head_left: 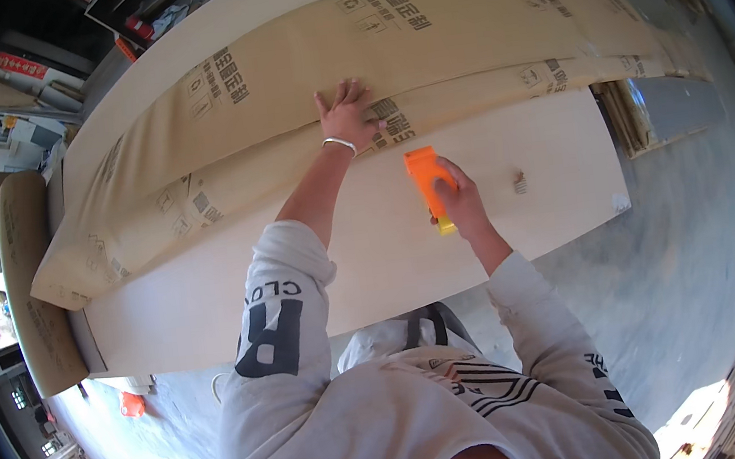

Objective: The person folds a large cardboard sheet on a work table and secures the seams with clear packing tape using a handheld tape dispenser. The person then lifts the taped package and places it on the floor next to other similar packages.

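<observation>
A long package wrapped in brown printed kraft paper (279,85) stretches across the pale board (237,280) in front of me. My left hand (348,121) lies flat on the paper with its fingers spread, close to the paper's overlapping near edge. Just right of it and nearer to me, my right hand (463,196) grips an orange tape dispenser (423,167) above the bare part of the board. Some yellow shows at the dispenser's near end. Whether a strip of tape hangs from it, I cannot tell.
A big roll of brown paper (28,277) stands off the board's left end. Stacked panels (622,119) show beyond the right end. A small brownish object (520,182) lies on the board right of my hand. An orange item (132,404) rests on the floor at left.
</observation>
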`<state>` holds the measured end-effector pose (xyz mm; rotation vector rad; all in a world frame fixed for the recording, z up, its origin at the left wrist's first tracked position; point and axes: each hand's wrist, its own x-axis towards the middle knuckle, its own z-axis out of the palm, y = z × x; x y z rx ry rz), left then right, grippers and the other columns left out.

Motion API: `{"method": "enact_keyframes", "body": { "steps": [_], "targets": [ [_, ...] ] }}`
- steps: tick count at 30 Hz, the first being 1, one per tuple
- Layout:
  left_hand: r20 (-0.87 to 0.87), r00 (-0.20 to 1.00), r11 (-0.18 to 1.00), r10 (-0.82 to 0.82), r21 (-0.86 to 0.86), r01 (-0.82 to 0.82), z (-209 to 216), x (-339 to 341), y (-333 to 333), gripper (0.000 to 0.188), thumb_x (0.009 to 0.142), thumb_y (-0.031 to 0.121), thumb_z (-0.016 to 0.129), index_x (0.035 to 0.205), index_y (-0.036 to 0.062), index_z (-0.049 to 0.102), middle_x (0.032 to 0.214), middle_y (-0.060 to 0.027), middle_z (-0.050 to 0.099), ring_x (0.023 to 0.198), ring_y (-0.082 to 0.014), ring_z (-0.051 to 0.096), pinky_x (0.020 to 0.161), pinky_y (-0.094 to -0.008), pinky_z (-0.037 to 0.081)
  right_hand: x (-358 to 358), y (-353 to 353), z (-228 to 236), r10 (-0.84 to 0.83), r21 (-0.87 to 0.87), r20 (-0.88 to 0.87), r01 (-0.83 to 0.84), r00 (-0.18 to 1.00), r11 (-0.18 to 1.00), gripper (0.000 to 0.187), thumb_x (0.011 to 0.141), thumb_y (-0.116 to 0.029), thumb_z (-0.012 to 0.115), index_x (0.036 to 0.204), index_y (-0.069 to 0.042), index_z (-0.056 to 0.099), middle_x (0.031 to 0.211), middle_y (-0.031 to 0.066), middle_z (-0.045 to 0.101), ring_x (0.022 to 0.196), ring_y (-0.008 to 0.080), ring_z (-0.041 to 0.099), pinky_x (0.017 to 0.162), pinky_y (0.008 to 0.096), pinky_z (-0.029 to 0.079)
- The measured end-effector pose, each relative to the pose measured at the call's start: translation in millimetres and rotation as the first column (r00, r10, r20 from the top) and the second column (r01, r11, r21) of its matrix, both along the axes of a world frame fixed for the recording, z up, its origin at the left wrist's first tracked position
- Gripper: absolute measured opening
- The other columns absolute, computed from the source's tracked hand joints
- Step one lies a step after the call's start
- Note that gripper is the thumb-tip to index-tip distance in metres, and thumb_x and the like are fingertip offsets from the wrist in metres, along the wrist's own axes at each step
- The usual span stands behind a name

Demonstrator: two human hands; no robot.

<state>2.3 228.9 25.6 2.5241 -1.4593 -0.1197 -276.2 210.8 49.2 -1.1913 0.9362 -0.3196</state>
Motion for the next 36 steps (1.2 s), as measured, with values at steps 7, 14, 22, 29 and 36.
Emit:
{"method": "enact_keyframes", "body": {
  "steps": [7, 14, 22, 29, 36],
  "targets": [
    [0.047, 0.998, 0.998, -0.043, -0.033, 0.044, -9, 4, 9, 0.065, 0.081, 0.048, 0.078, 0.141, 0.0263, 0.062, 0.163, -0.0016, 0.041, 0.155, -0.0226, 0.029, 0.123, -0.0712, 0.008, 34, -30, 3, 0.057, 0.014, -0.239, -0.055, 0.969, 0.998, 0.052, 0.097, -0.017, 0.06, 0.148, -0.011, 0.053, 0.112, 0.014, 0.067, 0.074, 0.0205, 0.067, 0.052, 0.0358, 0.06],
    [0.133, 0.985, 0.974, -0.112, -0.182, 0.136, -30, 10, 15, 0.056, 0.088, 0.042, 0.072, 0.141, 0.0263, 0.062, 0.162, -0.0036, 0.043, 0.154, -0.032, 0.03, 0.118, -0.0786, 0.011, 35, -44, -9, 0.034, 0.098, -0.104, -0.024, 0.994, 0.995, 0.051, 0.098, -0.013, 0.057, 0.147, -0.003, 0.051, 0.1, 0.0156, 0.068, 0.063, 0.0233, 0.065, 0.052, 0.0389, 0.056],
    [0.192, 0.783, 0.806, -0.591, 0.105, 0.583, -3, 9, 14, 0.059, 0.095, 0.035, 0.063, 0.152, 0.0345, 0.049, 0.165, -0.0009, 0.034, 0.157, -0.0371, 0.018, 0.115, -0.0824, 0.012, 76, -57, 2, 0.115, 0.191, -0.143, -0.087, 0.983, 0.978, 0.029, 0.1, -0.01, 0.05, 0.125, 0.003, 0.056, 0.068, 0.0192, 0.064, 0.047, 0.03, 0.06, 0.044, 0.0425, 0.048],
    [0.179, 0.831, 0.845, -0.527, 0.004, 0.535, -19, 11, 9, 0.053, 0.105, 0.045, 0.042, 0.154, 0.0254, 0.048, 0.167, 0.0029, 0.033, 0.157, -0.0331, 0.017, 0.114, -0.0836, 0.01, 140, -78, 40, 0.418, 0.235, -0.468, -0.346, 0.779, 0.908, 0.022, 0.099, -0.012, 0.046, 0.09, 0.0, 0.063, 0.067, 0.0181, 0.062, 0.047, 0.0308, 0.056, 0.045, 0.0434, 0.047],
    [0.097, 0.836, 0.841, -0.539, 0.018, 0.54, -14, 0, -2, 0.061, 0.102, 0.051, 0.046, 0.155, 0.02, 0.047, 0.168, 0.0022, 0.03, 0.159, -0.034, 0.011, 0.112, -0.0856, 0.008, 112, -87, 21, 0.323, 0.104, -0.479, -0.313, 0.816, 0.944, 0.023, 0.096, -0.021, 0.055, 0.095, 0.0, 0.065, 0.059, 0.014, 0.06, 0.042, 0.0286, 0.055, 0.039, 0.0394, 0.041]
  ]
}}
